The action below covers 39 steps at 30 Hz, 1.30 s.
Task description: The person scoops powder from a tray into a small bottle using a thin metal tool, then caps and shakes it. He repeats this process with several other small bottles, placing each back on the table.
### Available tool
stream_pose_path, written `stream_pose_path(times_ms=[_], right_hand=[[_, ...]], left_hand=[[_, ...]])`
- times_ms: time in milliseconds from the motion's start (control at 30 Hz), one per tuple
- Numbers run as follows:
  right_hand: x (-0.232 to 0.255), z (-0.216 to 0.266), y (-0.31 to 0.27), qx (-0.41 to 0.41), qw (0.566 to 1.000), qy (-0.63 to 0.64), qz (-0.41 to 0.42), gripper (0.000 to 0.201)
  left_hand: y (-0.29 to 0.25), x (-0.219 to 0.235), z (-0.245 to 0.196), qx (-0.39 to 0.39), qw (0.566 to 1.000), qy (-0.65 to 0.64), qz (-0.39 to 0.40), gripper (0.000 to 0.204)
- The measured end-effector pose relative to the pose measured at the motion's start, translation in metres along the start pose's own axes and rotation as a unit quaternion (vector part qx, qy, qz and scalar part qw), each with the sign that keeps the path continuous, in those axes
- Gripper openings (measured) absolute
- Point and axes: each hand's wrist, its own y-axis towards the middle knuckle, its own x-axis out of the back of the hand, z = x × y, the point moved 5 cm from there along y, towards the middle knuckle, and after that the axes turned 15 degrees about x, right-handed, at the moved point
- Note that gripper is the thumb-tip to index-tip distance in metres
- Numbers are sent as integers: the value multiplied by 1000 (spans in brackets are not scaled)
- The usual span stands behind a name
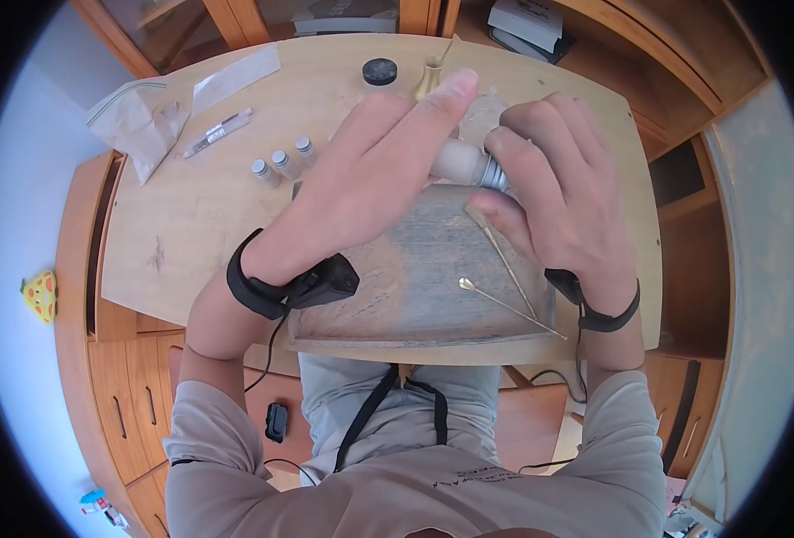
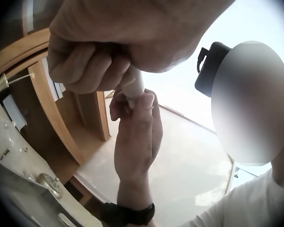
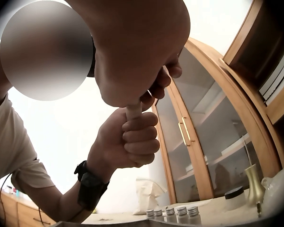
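Observation:
A small bottle with whitish contents and a silver screw cap lies sideways between my hands, raised over the tray. My left hand grips the bottle's body, fingers curled round it and thumb stretched along the top. At the cap end, my right hand holds the silver cap between thumb and curled fingers. In the left wrist view the pale bottle shows between both hands. Below them is a grey weathered tray, with a brass spatula-like tool and a thin brass spoon lying in it.
Several small silver-capped vials stand behind the tray's left part. Farther back are a black-lidded jar and a brass vase. Pens, a paper strip and a plastic bag lie at the left.

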Motion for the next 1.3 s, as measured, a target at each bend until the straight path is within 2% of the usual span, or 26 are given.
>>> stream_pose_path(times_ms=[67,167,233,267,333,433,467,533,567,633,667,733,767,833,933,1000,1100,1167,1233,1267,1300], right_hand=[[4,-1,3,17,1000,4,3,37],[3,3,1,38,999,-25,-27,35],[0,7,-4,31,997,-26,-66,30],[-1,9,-6,25,996,-26,-85,28],[2,13,-4,18,995,-12,-99,24],[8,17,-4,3,992,27,-127,21],[10,19,-3,-6,990,43,-131,21],[15,23,-2,-27,988,73,-136,19],[15,23,-2,-40,986,85,-138,19],[14,22,-2,-67,982,101,-148,19],[14,20,-2,-88,981,106,-140,20],[13,11,-1,-139,978,112,-107,22],[12,6,-2,-159,977,118,-82,24],[8,-5,-4,-185,973,134,-31,27],[-2,-15,-9,-225,959,170,-2,30],[-8,-14,-9,-249,949,193,-3,31],[-16,-11,-10,-284,932,224,-7,37],[-21,-11,-15,-323,915,244,-11,45],[-19,-20,-23,-359,903,237,0,53],[-16,-25,-25,-376,896,234,5,58],[-7,-26,-19,-382,898,216,23,48]], left_hand=[[3,-3,13,-59,997,-11,-40,62],[1,-10,15,-128,990,6,-56,44],[-7,-15,8,-246,960,77,-106,31],[-14,-18,7,-339,918,136,-154,28],[-27,-24,4,-466,825,227,-226,28],[-40,-28,0,-551,729,292,-282,41],[-44,-29,-3,-564,717,292,-288,45],[-51,-29,0,-571,719,298,-263,53],[-53,-28,3,-563,733,302,-231,57],[-57,-28,5,-541,726,343,-249,59],[-59,-30,3,-525,703,377,-296,56],[-50,-25,-6,-450,761,396,-248,49],[-39,-17,-14,-384,831,374,-149,45],[-25,-9,-15,-335,890,306,-45,39],[-22,-4,-20,-405,879,243,-55,36],[-26,-3,-25,-441,850,277,-79,37],[-18,-1,-16,-432,833,327,-107,33],[-8,8,-16,-407,858,309,-60,30],[0,23,-16,-323,890,318,-56,26],[5,34,-17,-253,905,334,-76,23],[7,40,-19,-209,907,357,-83,25]])
